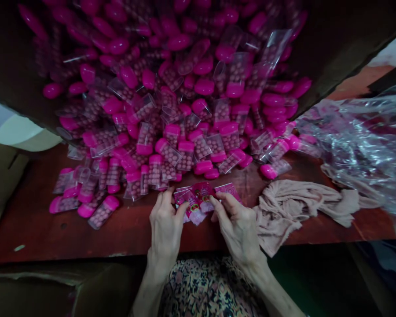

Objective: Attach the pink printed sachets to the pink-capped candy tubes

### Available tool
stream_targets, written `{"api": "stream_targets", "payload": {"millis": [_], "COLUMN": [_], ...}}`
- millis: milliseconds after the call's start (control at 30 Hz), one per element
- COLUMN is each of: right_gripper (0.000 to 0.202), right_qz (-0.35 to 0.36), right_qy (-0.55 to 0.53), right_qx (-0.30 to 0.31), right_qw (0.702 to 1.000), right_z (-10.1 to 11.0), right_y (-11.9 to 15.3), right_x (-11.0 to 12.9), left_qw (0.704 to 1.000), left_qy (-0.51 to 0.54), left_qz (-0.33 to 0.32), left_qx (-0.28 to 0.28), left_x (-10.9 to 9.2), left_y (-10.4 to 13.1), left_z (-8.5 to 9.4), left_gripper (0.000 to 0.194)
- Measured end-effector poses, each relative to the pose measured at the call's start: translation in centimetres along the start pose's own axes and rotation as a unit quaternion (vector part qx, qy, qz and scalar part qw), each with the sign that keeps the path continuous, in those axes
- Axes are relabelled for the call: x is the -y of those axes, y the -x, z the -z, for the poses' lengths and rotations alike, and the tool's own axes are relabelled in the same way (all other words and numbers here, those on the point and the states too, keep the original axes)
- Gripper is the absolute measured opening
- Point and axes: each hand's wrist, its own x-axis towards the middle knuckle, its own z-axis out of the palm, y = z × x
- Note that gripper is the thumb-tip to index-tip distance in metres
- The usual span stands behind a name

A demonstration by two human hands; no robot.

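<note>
- Several small, glossy magenta labels (203,191) overlap to the left of the beige cloth (284,202).
- Yellow-green marks and pale patterns show on them; we find their print too small to read.
- Left of the cloth, our left hand (165,218) and right hand (238,222) pinch the labels between thumbs and fingers.

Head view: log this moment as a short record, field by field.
Left hand: thumb and fingers on the left side of the pink printed pieces
Right hand: thumb and fingers on their right side
Work surface: reddish-brown tabletop
Beyond hands: large heap of clear containers with pink caps, small balls inside
Right of hands: crumpled beige cloth; clear plastic sheeting farther right
Unclear: print on the pieces
</note>
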Motion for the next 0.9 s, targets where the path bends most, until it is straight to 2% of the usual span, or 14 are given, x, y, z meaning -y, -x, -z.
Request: {"api": "stream_targets", "payload": {"millis": [67, 167, 267, 333, 433, 500, 567, 633, 767, 900], "right_gripper": [0.023, 0.024, 0.026, 0.025, 0.025, 0.024, 0.023, 0.02, 0.016, 0.02], "right_qz": [-0.033, -0.078, -0.111, -0.115, -0.095, -0.063, -0.019, 0.025, 0.083, 0.091], "right_qy": [-0.051, -0.146, -0.233, -0.265, -0.269, -0.244, -0.197, -0.151, -0.152, -0.182], "right_qx": [0.021, 0.052, 0.089, 0.123, 0.17, 0.187, 0.182, 0.166, 0.152, 0.164], "right_qw": [0.998, 0.985, 0.962, 0.949, 0.943, 0.949, 0.963, 0.974, 0.973, 0.965], "right_z": [0.3, 0.6, 1.0, 1.2, 1.4, 1.3, 1.1, 0.9, 0.5, 0.3], "right_y": [-0.1, -0.2, -0.3, -0.3, 0.0, 0.1, 0.1, 0.1, -0.1, 0.1], "right_x": [-0.1, -0.2, 0.0, 0.4, 1.0, 1.1, 1.0, 0.9, 0.9, 1.4], "left_qw": [0.999, 0.997, 0.987, 0.971, 0.915, 0.87, 0.837, 0.816, 0.805, 0.788], "left_qy": [-0.021, 0.016, 0.115, 0.223, 0.392, 0.464, 0.507, 0.528, 0.539, 0.549], "left_qz": [-0.034, -0.046, -0.026, 0.012, 0.088, 0.141, 0.195, 0.233, 0.246, 0.279], "left_qx": [-0.017, -0.055, -0.107, -0.083, 0.041, 0.088, 0.073, 0.047, 0.023, -0.016], "left_x": [-0.1, 0.2, 0.3, -0.1, -1.0, -1.5, -1.7, -1.8, -1.8, -1.8], "left_y": [0.4, 1.0, 1.4, 1.4, 1.2, 1.0, 1.1, 1.3, 1.5, 1.3], "left_z": [-0.1, 0.2, 0.9, 1.2, 1.2, 0.8, 0.4, 0.1, 0.2, 0.4], "left_gripper": [0.038, 0.032, 0.022, 0.019, 0.021, 0.019, 0.015, 0.014, 0.013, 0.019]}}
